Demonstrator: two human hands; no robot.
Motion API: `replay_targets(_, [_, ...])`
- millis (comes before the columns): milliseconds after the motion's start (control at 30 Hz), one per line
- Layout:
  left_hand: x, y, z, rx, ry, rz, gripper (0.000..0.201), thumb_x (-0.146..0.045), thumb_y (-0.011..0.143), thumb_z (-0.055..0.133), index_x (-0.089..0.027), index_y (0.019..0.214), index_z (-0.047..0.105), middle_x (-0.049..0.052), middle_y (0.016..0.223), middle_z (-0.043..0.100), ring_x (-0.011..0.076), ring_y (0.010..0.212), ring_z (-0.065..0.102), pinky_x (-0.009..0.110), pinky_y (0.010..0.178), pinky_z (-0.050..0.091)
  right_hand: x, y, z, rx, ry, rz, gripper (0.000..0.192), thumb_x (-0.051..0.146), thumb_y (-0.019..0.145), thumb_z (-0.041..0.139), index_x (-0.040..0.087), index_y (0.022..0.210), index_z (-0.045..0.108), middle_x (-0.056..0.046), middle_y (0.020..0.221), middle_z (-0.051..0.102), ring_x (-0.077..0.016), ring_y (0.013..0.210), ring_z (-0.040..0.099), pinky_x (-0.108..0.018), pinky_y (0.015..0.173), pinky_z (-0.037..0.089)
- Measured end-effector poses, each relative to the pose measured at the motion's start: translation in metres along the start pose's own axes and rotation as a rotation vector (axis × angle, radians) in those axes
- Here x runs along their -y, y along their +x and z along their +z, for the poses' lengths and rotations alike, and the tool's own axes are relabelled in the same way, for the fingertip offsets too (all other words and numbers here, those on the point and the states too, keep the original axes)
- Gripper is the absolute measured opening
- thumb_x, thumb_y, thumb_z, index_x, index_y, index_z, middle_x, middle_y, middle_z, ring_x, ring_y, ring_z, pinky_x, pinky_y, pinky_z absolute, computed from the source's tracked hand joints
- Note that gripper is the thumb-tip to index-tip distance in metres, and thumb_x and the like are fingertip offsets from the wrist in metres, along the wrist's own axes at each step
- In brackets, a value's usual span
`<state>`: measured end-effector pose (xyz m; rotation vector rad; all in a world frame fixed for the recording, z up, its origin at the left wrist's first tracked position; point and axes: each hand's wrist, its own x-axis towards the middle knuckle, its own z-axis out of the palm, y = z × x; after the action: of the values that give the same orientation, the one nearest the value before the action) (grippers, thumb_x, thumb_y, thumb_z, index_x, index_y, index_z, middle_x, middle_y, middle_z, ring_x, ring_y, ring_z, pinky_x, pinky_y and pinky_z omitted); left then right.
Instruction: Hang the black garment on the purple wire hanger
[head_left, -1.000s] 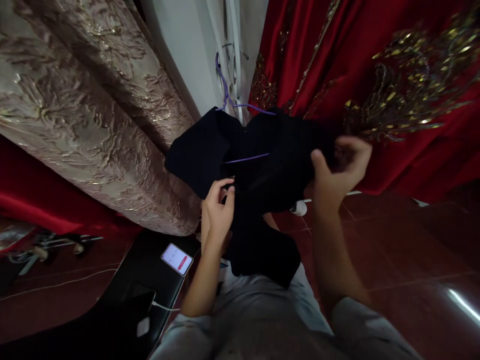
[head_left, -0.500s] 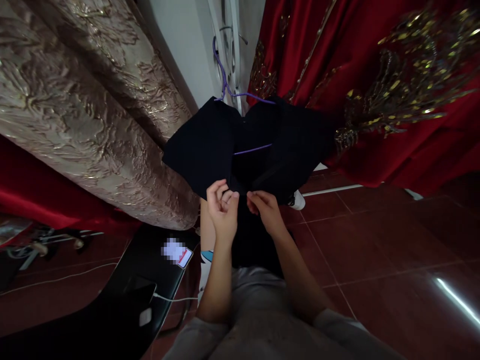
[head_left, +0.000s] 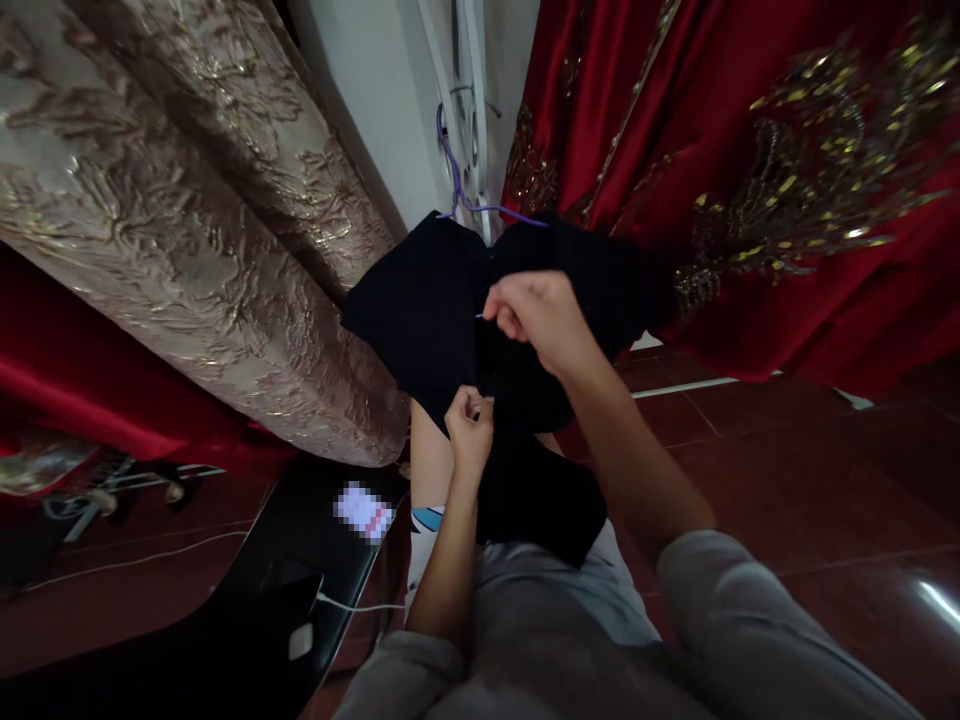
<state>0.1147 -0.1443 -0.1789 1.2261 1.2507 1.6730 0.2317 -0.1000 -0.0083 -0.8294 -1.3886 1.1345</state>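
A black garment (head_left: 420,305) hangs on a thin purple wire hanger (head_left: 455,175) in front of me, its lower part draped down onto my lap. My left hand (head_left: 469,428) pinches the garment's front edge just below its middle. My right hand (head_left: 536,315) is higher up, fingers closed on the fabric near the hanger's purple crossbar. The hanger's hook sticks up against a white wall fitting.
A beige embossed gold curtain (head_left: 172,200) hangs at the left. A red dress with gold sequins (head_left: 765,170) hangs at the right. A black chair (head_left: 247,610) at lower left carries a phone (head_left: 363,511) and a white cable. The floor is dark red tile (head_left: 810,480).
My right hand left the garment's right shoulder, came down beside my left hand, then rose to the fabric near the hanger bar. My left hand stayed on the front edge.
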Motion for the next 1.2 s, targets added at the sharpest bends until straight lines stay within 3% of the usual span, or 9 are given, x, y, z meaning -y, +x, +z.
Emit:
replay_targets(100, [-0.003, -0.003, 0.005, -0.036, -0.039, -0.007, 0.023, -0.035, 0.085, 0.071, -0.019, 0.08, 0.055, -0.004, 0.066, 0.049, 0.0094, 0.06, 0.049, 0.021, 0.061, 0.043, 0.036, -0.008, 0.002, 0.074, -0.101, -0.095, 0.032, 0.025, 0.093, 0.057, 0.014, 0.063, 0.062, 0.004, 0.049, 0.046, -0.0039, 0.047, 0.042, -0.017, 0.05, 0.032])
replay_targets(233, [-0.021, -0.01, 0.001, -0.081, -0.048, 0.121, 0.022, -0.039, 0.089, 0.071, -0.018, 0.087, 0.068, 0.003, 0.082, 0.062, 0.0147, 0.078, 0.06, 0.025, 0.071, 0.05, 0.0, -0.064, 0.002, 0.347, -0.18, 0.067, 0.032, 0.036, 0.094, 0.063, 0.016, 0.069, 0.069, 0.001, 0.056, 0.057, -0.0079, 0.053, 0.052, -0.021, 0.052, 0.037])
replay_targets(267, [-0.026, -0.011, -0.001, -0.082, -0.031, 0.166, 0.02, -0.038, 0.09, 0.071, -0.018, 0.089, 0.07, 0.004, 0.084, 0.063, 0.0156, 0.08, 0.061, 0.026, 0.072, 0.05, -0.019, -0.077, 0.002, 0.318, -0.183, 0.109, 0.027, 0.036, 0.093, 0.066, 0.018, 0.073, 0.07, 0.001, 0.06, 0.061, -0.0097, 0.057, 0.057, -0.022, 0.054, 0.04])
replay_targets(333, [-0.034, -0.014, -0.005, -0.053, 0.026, 0.222, 0.015, -0.034, 0.093, 0.07, -0.02, 0.094, 0.074, 0.004, 0.087, 0.064, 0.0166, 0.082, 0.062, 0.028, 0.073, 0.05, -0.058, -0.094, 0.002, 0.043, -0.103, 0.204, 0.022, 0.041, 0.088, 0.072, 0.021, 0.08, 0.068, 0.001, 0.066, 0.064, -0.0127, 0.061, 0.061, -0.025, 0.054, 0.043])
replay_targets(433, [-0.042, -0.015, -0.009, 0.026, 0.124, 0.246, 0.015, -0.031, 0.097, 0.066, -0.024, 0.104, 0.077, 0.005, 0.093, 0.066, 0.0186, 0.087, 0.064, 0.032, 0.077, 0.053, -0.092, -0.099, 0.005, -0.137, 0.011, 0.237, 0.028, 0.045, 0.085, 0.076, 0.021, 0.093, 0.064, 0.0, 0.072, 0.066, -0.0147, 0.063, 0.063, -0.025, 0.051, 0.043])
replay_targets(667, [-0.048, -0.016, -0.011, 0.054, 0.212, 0.356, 0.02, -0.021, 0.099, 0.062, -0.023, 0.111, 0.078, 0.005, 0.092, 0.066, 0.017, 0.088, 0.063, 0.031, 0.081, 0.052, -0.084, -0.098, 0.005, -0.126, -0.185, 0.135, 0.024, 0.041, 0.088, 0.072, 0.018, 0.096, 0.068, -0.003, 0.081, 0.071, -0.0143, 0.071, 0.067, -0.026, 0.063, 0.049])
replay_targets(833, [-0.049, -0.018, -0.007, 0.069, 0.245, 0.433, 0.019, -0.019, 0.1, 0.061, -0.02, 0.11, 0.078, 0.003, 0.087, 0.066, 0.0142, 0.082, 0.062, 0.028, 0.075, 0.052, -0.084, -0.101, 0.007, -0.256, -0.161, 0.084, 0.027, 0.043, 0.088, 0.073, 0.017, 0.086, 0.065, -0.002, 0.076, 0.069, -0.0133, 0.067, 0.065, -0.024, 0.061, 0.048])
replay_targets(1033, [-0.046, -0.017, -0.009, 0.082, 0.266, 0.454, 0.018, -0.017, 0.1, 0.061, -0.02, 0.109, 0.076, 0.004, 0.088, 0.066, 0.014, 0.082, 0.063, 0.027, 0.074, 0.052, -0.085, -0.103, 0.005, -0.122, -0.014, 0.1, 0.025, 0.041, 0.096, 0.062, 0.02, 0.083, 0.061, 0.003, 0.062, 0.057, -0.0098, 0.057, 0.056, -0.022, 0.054, 0.041])
replay_targets(1200, [-0.042, -0.02, -0.009, 0.011, 0.254, 0.423, 0.012, -0.018, 0.1, 0.061, -0.018, 0.1, 0.073, 0.004, 0.09, 0.066, 0.0156, 0.086, 0.063, 0.029, 0.078, 0.052, -0.084, -0.09, 0.001, -0.011, 0.211, 0.277, 0.022, 0.034, 0.087, 0.068, 0.017, 0.072, 0.067, 0.003, 0.049, 0.05, -0.0063, 0.043, 0.039, -0.022, 0.044, 0.024])
